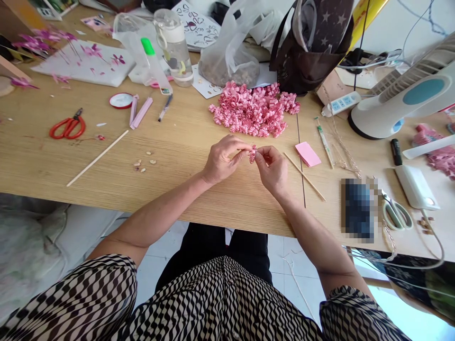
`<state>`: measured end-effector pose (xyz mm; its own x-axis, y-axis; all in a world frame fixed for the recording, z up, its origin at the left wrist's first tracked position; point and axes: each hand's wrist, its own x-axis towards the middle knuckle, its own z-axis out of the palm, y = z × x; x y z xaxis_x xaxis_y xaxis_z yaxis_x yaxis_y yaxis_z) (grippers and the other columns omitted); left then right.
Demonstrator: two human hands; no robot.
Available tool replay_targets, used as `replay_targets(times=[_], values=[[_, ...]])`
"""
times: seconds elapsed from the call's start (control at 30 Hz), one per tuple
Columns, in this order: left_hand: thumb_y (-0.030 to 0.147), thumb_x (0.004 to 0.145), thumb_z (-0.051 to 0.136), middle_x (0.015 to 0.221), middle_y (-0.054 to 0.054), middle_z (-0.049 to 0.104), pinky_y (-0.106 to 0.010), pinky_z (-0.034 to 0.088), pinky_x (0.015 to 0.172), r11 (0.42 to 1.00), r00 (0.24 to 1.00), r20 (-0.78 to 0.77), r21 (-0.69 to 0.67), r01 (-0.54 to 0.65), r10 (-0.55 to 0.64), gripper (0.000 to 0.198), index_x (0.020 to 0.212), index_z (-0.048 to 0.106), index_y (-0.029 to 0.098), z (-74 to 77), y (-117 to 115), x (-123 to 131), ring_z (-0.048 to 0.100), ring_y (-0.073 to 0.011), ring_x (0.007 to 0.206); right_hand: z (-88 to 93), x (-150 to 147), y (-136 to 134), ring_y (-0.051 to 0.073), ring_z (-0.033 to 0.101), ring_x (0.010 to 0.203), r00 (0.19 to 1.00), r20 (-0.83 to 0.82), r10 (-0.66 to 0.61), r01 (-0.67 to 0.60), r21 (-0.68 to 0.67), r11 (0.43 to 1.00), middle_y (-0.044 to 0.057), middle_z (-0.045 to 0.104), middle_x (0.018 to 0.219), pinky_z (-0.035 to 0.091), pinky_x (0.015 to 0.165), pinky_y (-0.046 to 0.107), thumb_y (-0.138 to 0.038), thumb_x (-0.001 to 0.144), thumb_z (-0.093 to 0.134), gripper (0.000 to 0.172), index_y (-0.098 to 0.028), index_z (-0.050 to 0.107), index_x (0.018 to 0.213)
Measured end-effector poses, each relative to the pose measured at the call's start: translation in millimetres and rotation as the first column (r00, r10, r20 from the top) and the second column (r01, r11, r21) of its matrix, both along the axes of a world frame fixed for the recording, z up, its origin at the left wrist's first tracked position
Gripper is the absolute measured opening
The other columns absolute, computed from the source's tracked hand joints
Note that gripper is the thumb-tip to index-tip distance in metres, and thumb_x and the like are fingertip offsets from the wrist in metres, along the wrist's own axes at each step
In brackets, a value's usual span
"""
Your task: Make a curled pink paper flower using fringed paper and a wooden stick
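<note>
Fingers (242, 148) of the left hand (222, 159) and of the right hand (272, 170): tips together from both sides on one small curled pink paper piece (252, 154), which sits between the hands just above the table top (177, 161). Thumb and forefinger of each hand appear to pinch it; the other fingers are loosely bent. Exact pad contact is partly hidden by the piece itself.

Step in hand, as judged: close fingertip work on this single piece. Its small size calls for a steady pinch from both sides in any next move.

Nearest surroundings: a thin wooden stick (304, 176) and a pink paper square (307, 154) lie just right of the right hand. A large pile of pink paper curls (254, 109) lies ahead of both hands.

Further left: a second wooden stick (97, 157), small pale bits (144, 163), pink strips (141, 112) and red-handled scissors (67, 125).

Further right: green-handled scissors (396, 213), a power strip (341, 103), an electric fan (401, 102) and a pixelated object (357, 210), unidentifiable.

Far edge: a water bottle (173, 47) and a plastic bag (229, 57).
</note>
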<state>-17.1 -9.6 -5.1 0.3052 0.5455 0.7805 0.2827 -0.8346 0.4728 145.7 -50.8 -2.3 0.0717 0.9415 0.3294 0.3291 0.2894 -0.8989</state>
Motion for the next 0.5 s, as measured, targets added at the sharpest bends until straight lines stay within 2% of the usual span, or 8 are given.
replay_targets(times=[0.1, 0.23, 0.4, 0.5], values=[[0.027, 0.095, 0.055, 0.089, -0.003, 0.072, -0.025, 0.051, 0.078, 1.000, 0.999, 0.042, -0.019, -0.022, 0.023, 0.015, 0.096, 0.067, 0.019, 2.4, -1.9, -0.3, 0.065, -0.0119, 0.084, -2.0, 3.0, -0.4, 0.013, 0.059, 0.073, 0.976, 0.209, -0.060, 0.031, 0.140, 0.990, 0.000, 0.065, 0.078, 0.047, 0.074, 0.030, -0.026, 0.090, 0.057, 0.010, -0.020, 0.058, 0.082], [0.028, 0.093, 0.059, 0.088, -0.003, 0.072, -0.027, 0.052, 0.079, 0.999, 0.999, 0.043, -0.029, 0.018, -0.017, 0.014, 0.095, 0.070, 0.020, 3.4, -3.5, 0.8, 0.065, -0.0124, 0.084, -3.7, 6.6, -0.5, 0.017, 0.057, 0.081, 0.854, 0.498, -0.150, -0.009, 0.302, 0.953, 0.003, 0.067, 0.084, 0.045, 0.077, 0.032, -0.024, 0.094, 0.052, 0.011, -0.021, 0.058, 0.086], [0.033, 0.090, 0.064, 0.087, -0.005, 0.071, -0.025, 0.051, 0.074, 0.985, 0.997, 0.044, -0.159, 0.067, -0.061, 0.018, 0.095, 0.073, 0.018, 0.7, -2.5, 2.4, 0.065, -0.0123, 0.081, -2.3, 7.5, -0.5, 0.022, 0.054, 0.082, 0.693, 0.693, -0.198, -0.019, 0.292, 0.956, 0.008, 0.067, 0.086, 0.041, 0.074, 0.035, -0.026, 0.097, 0.045, 0.017, -0.019, 0.060, 0.089], [0.037, 0.087, 0.068, 0.086, -0.006, 0.071, -0.024, 0.049, 0.070, 0.961, 0.997, 0.024, -0.264, 0.082, -0.078, 0.023, 0.095, 0.075, 0.017, -2.6, -0.6, 2.9, 0.063, -0.0119, 0.077, -2.0, 7.7, -0.4, 0.023, 0.053, 0.083, 0.645, 0.743, -0.181, -0.021, 0.253, 0.967, 0.009, 0.067, 0.088, 0.041, 0.073, 0.036, -0.026, 0.097, 0.045, 0.017, -0.019, 0.060, 0.092]])
